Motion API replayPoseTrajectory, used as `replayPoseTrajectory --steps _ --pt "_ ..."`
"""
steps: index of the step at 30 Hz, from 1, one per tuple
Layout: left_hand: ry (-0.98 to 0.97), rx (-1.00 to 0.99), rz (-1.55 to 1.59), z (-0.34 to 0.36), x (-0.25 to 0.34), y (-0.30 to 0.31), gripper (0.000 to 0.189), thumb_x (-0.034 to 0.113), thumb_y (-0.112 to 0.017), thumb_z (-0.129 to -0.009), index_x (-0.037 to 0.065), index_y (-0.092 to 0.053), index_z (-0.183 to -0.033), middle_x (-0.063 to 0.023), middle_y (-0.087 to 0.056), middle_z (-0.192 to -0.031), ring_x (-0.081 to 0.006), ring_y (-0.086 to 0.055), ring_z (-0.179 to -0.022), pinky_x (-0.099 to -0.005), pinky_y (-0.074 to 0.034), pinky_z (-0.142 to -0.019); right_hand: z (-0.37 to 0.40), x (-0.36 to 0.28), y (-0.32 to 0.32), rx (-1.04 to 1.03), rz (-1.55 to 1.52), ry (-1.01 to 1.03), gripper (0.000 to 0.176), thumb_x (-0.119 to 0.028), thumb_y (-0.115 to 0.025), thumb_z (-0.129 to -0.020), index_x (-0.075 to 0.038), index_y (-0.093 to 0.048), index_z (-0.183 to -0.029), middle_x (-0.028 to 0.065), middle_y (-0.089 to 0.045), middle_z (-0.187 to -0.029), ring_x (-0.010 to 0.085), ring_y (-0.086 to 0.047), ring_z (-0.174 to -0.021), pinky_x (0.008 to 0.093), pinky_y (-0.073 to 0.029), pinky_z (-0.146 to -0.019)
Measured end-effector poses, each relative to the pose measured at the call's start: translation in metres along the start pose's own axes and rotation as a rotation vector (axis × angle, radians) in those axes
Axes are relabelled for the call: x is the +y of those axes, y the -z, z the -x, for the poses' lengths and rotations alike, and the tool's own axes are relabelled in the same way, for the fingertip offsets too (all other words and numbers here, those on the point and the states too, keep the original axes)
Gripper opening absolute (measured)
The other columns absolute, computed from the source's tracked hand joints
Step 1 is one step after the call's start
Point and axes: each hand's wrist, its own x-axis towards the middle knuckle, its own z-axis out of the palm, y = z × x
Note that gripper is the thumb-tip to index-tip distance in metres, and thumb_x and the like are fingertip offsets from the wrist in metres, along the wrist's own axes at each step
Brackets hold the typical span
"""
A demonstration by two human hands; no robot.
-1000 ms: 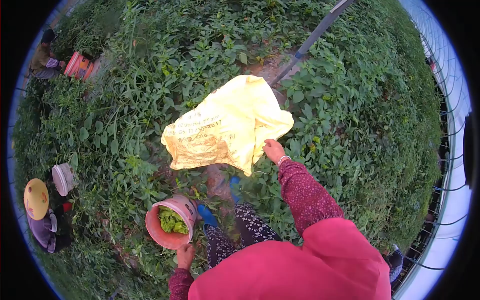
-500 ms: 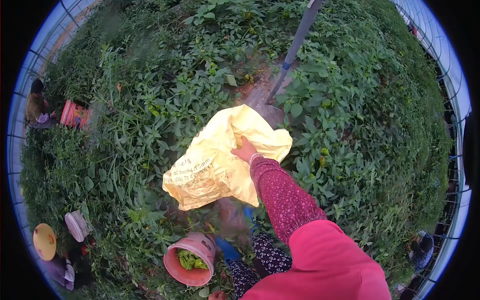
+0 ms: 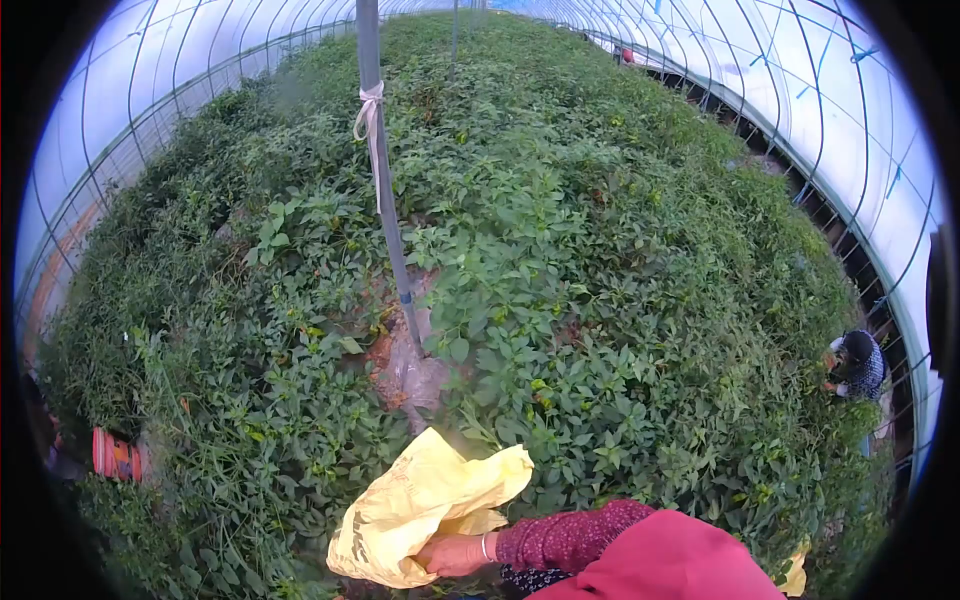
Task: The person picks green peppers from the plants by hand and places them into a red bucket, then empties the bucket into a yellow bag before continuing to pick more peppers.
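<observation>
My right hand (image 3: pixel 455 555) reaches in from the lower right, in a patterned dark red sleeve with a bracelet at the wrist. Its fingers are closed on the edge of a yellow sack (image 3: pixel 430 490), and some of them are hidden in its folds. The sack hangs crumpled above the green plants at the bottom centre, its printed side turned partly away. My left hand is out of view.
A grey pole (image 3: pixel 390 200) with a tied cloth strip rises from bare soil ahead. Dense plants (image 3: pixel 640 260) surround it. A red bucket (image 3: pixel 117 455) stands at the lower left. A person (image 3: pixel 858 365) crouches at the right edge. Another yellow sack (image 3: pixel 797 572) lies lower right.
The view has tilted up and shifted right, so the pink bucket with green produce has left the frame. The sack is more bunched, and my right hand now grips it lower down.
</observation>
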Motion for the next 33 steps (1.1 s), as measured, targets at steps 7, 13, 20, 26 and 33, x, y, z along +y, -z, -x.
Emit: replayPoseTrajectory --steps 7,13,20,26,33 --pt "-0.233 -0.739 -0.271 -0.037 0.05 -0.044 0.063 0.036 -0.062 -0.085 -0.002 -0.042 -0.131 -0.0196 -0.049 -0.128 -0.0282 -0.051 -0.113 -0.0368 -0.042 -0.092 0.0 -0.08 -0.019 -0.306 0.094 0.062 0.021 -0.019 -0.053 -0.086 -0.005 -0.065 -0.095 0.0182 -0.062 -0.092 0.0287 -0.058 -0.08 0.0438 -0.046 -0.074" --pt "-0.26 -0.968 -0.845 0.012 0.105 -0.06 0.076 0.047 -0.064 -0.078 -0.001 -0.041 -0.132 -0.0222 -0.048 -0.129 -0.0315 -0.048 -0.118 -0.0392 -0.04 -0.095 -0.001 -0.099 -0.039 -0.293 0.143 0.223 0.022 -0.017 -0.051 -0.087 -0.002 -0.065 -0.093 0.0165 -0.061 -0.086 0.0299 -0.056 -0.074 0.0441 -0.046 -0.069" --pt "-0.529 -1.002 -0.909 0.036 0.109 -0.035 0.057 0.037 -0.06 -0.082 -0.003 -0.05 -0.122 -0.0236 -0.051 -0.124 -0.0369 -0.051 -0.111 -0.0407 -0.042 -0.091 0.005 -0.132 -0.044 -0.177 0.202 0.269 0.021 -0.016 -0.055 -0.078 0.002 -0.065 -0.084 0.0165 -0.061 -0.082 0.0327 -0.056 -0.076 0.0438 -0.045 -0.068" --pt "-0.825 -0.235 -0.672 0.012 0.105 0.004 0.021 0.009 -0.051 -0.079 0.002 -0.061 -0.096 -0.0207 -0.063 -0.076 -0.0368 -0.062 -0.076 -0.0416 -0.048 -0.068 0.018 -0.098 -0.08 -0.051 0.122 0.09 0.026 -0.028 -0.06 -0.07 -0.007 -0.066 -0.084 0.0174 -0.06 -0.086 0.033 -0.059 -0.079 0.0493 -0.044 -0.07" --pt "-1.259 0.166 -0.309 0.069 0.163 0.019 0.028 -0.008 -0.047 -0.079 0.005 -0.059 -0.1 -0.0162 -0.061 -0.082 -0.0322 -0.06 -0.073 -0.0355 -0.048 -0.064 0.046 -0.149 -0.02 0.249 -0.408 -0.283 0.026 -0.024 -0.048 -0.088 -0.001 -0.053 -0.1 0.0195 -0.058 -0.078 0.0383 -0.056 -0.076 0.0437 -0.044 -0.07"
